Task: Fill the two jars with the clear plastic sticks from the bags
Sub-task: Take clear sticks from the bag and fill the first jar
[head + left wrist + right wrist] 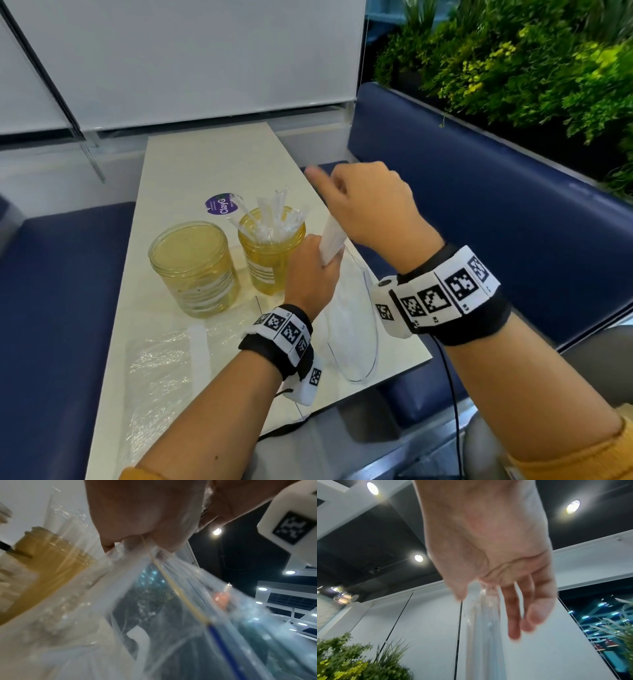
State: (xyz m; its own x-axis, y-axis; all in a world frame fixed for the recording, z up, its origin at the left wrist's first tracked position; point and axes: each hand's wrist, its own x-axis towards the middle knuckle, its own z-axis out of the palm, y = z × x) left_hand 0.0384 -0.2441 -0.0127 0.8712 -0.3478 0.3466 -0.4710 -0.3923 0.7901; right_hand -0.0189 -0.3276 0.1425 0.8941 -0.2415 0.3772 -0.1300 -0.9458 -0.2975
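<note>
Landmark: the right jar [272, 253], the 1 already holding sticks.

Nearest me, left of and in front of that jar, an emptied-looking flat bag [164, 363] is lying crinkled on the tabletop [191, 164]. Just right of the jar, the working bag [352, 329] is hanging with its lower end draping on the tabletop. It looks like thin, soft film with a zip edge, so I judge it will be floppy and slippery; pinch it at the neck, not the body.

Left hand [313, 270] is sitting just right of the jar, wrist low, fingers curled round the gathered bag neck. The left wrist view is showing the film bunched under the fingers, so its grip is closed on the bag.

Right hand [371, 205] is raised above and right of the jar, wrist bent down, thumb and forefinger pinching the top of a bundle of clear sticks [331, 240] that is rising out of the bag neck. The other fingers [537, 609] are hanging loose beside the sticks. Grip: pinching the sticks.

Judgement: the sticks are light, thin, fairly stiff and slick in their wrappers, so a bundle could fan out or slip. Better to take them near 1 end, squeezed together.

Left of the landmark jar, touching or nearly touching it, the second jar [193, 267] is standing with no sticks visible inside. Just beyond the landmark jar, a purple sticker [219, 205] is lying on the tabletop.
</note>
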